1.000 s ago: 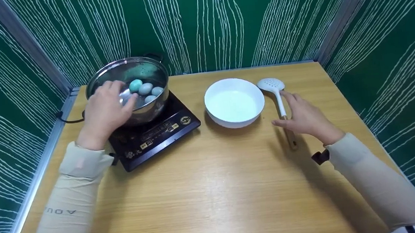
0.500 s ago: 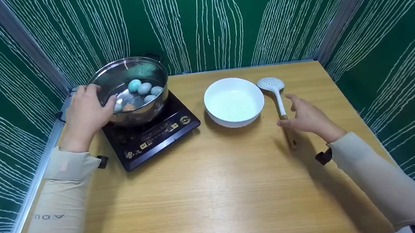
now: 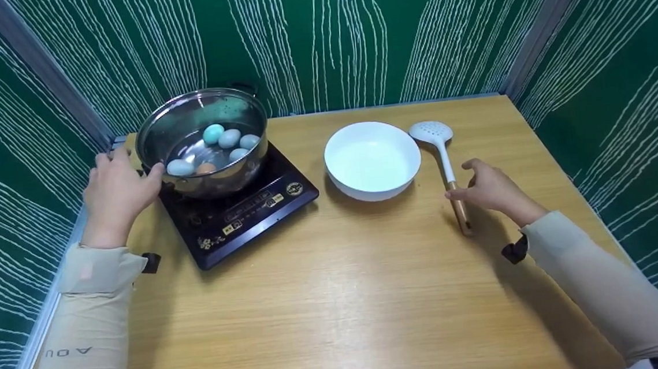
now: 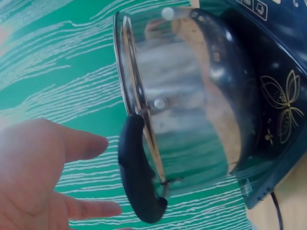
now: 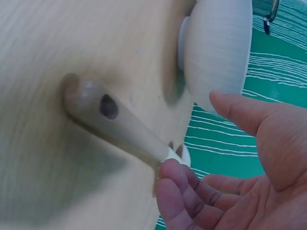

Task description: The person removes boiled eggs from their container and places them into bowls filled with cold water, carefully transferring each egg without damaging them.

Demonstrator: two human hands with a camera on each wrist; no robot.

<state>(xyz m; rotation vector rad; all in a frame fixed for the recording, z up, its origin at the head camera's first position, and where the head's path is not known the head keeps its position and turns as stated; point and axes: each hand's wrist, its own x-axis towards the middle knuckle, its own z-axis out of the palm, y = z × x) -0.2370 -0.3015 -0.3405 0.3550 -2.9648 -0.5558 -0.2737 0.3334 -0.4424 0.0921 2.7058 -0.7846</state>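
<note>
Head | L hand [image 3: 116, 190] nr rnd metal pot [image 3: 222, 185] | wood-hndl skimmer [image 3: 445, 162]

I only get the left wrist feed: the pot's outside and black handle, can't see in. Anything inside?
Observer: Yes. The head view shows six eggs in the pot, one of them brown.
Operator: Where's the right hand?
Observer: At the wooden handle of the skimmer, fingers not wrapped round it.
Operator: Anything between pot and skimmer?
Observer: A white bowl, standing upright, in the head view.
</note>
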